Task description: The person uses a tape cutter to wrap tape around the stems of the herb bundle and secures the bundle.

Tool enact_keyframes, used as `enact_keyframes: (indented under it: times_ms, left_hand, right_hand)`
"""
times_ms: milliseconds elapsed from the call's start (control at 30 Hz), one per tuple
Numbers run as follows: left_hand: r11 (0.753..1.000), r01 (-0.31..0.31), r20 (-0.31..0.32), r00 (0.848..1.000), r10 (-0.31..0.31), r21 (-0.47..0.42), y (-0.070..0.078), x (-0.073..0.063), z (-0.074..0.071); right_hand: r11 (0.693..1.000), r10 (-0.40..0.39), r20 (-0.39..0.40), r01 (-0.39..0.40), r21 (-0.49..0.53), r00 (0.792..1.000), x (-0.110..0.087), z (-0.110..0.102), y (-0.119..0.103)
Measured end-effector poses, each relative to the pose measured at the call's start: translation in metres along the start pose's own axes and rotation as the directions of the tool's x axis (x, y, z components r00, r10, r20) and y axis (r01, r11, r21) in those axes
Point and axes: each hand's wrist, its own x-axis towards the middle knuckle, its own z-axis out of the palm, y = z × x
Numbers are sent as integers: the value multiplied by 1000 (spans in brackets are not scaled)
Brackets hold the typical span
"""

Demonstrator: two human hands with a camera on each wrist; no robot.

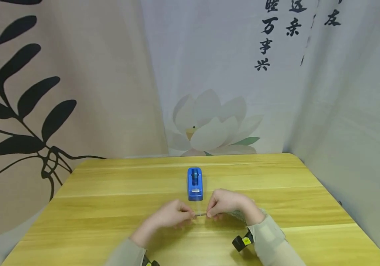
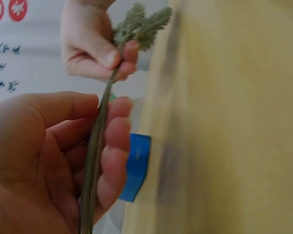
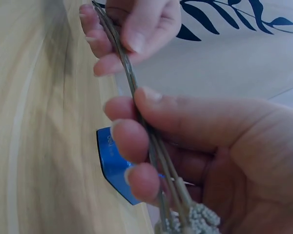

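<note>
Both hands hold one thin bunch of stems (image 3: 131,80) above the table, stretched crosswise between them. My left hand (image 1: 173,213) pinches the bare end between thumb and fingers. Near the other end, my right hand (image 1: 228,204) grips the stems, and pale grey-green flower heads (image 2: 140,28) stick out past its palm. In the right wrist view the flower heads (image 3: 202,219) hang by the heel of that hand. A short shiny patch shows on the stems between the hands. Just beyond them stands a blue tape dispenser (image 1: 195,194), with a faint clear strip between it and the stems.
The wood-grain table (image 1: 126,177) reaches back to a hanging cloth (image 1: 110,92) printed with leaves, a lotus and writing. Another cloth wall (image 1: 352,129) runs along the right side. A black wrist camera (image 1: 242,242) sits below the right sleeve.
</note>
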Motion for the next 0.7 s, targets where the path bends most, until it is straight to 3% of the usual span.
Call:
enact_keyframes:
  times_ms: [133,333,700]
  left_hand:
    - [1000,23,73,997,-21,-20,-1,1,-7]
    - [999,27,130,991,-22,-39,-3,2,-11]
    - [999,6,131,991,1,-53,-6,4,-12]
  right_hand:
    - [999,29,-61,-31,-31,998,0,2,-5]
    - [995,48,-113,-57,-82,992,-1,4,-10]
    - [990,61,-113,-75,-118,992,-2,6,-12]
